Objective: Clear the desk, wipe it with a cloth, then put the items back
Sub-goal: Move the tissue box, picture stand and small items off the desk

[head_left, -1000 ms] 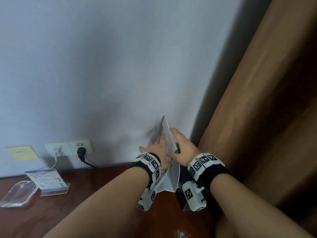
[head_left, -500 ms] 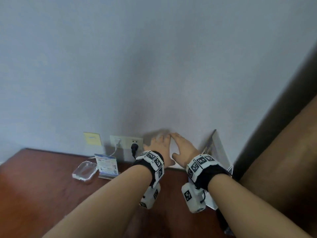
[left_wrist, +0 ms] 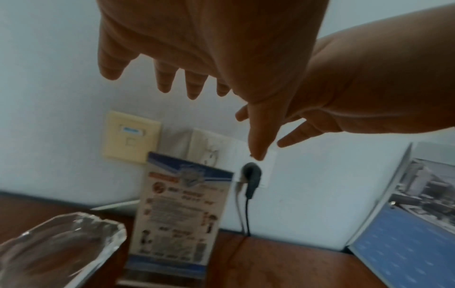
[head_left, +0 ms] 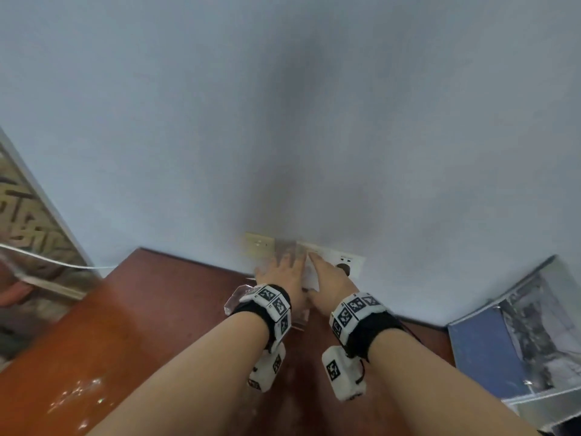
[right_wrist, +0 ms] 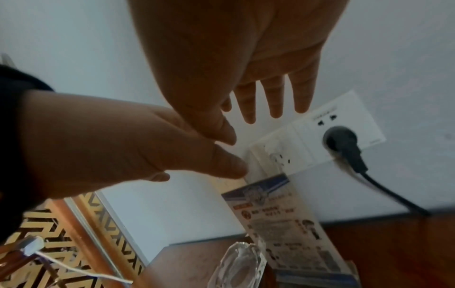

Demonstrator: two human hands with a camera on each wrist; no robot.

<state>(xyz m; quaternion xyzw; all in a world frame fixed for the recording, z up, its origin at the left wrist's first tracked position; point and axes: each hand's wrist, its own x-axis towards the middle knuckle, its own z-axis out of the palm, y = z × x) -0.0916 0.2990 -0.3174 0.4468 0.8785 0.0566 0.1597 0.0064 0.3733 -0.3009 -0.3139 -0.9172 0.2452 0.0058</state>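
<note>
Pale wall (head_left: 220, 121) backs a reddish-brown desk (head_left: 151, 309), and both hands reach toward the spot where the two meet. The left hand (head_left: 287, 275) and right hand (head_left: 327, 278) hover side by side with fingers (left_wrist: 162, 78) straight and spread, holding nothing.

Just below and ahead of them stands the leaflet stand (left_wrist: 182, 214), a printed card in a clear holder, upright with its long axis vertical and its top edge nearest the fingertips. It sits on the desk close to the wall, in front of the white socket (right_wrist: 332, 134) (a black plug (right_wrist: 342, 140) is seated there, its cord running down to the desk). To the stand's left lies a clear glass ashtray (left_wrist: 56, 247), just beside it; I cannot tell whether they touch. It seems to hold nothing, though glare makes that unsure.

The right hand's thumb looks a little nearer the card's top, the left hand nearer the ashtray. A sensible guess is that each hand takes its own item, dropping straight down.

Well apart to the right, a blue folder (head_left: 490, 350) leans against the wall.
</note>
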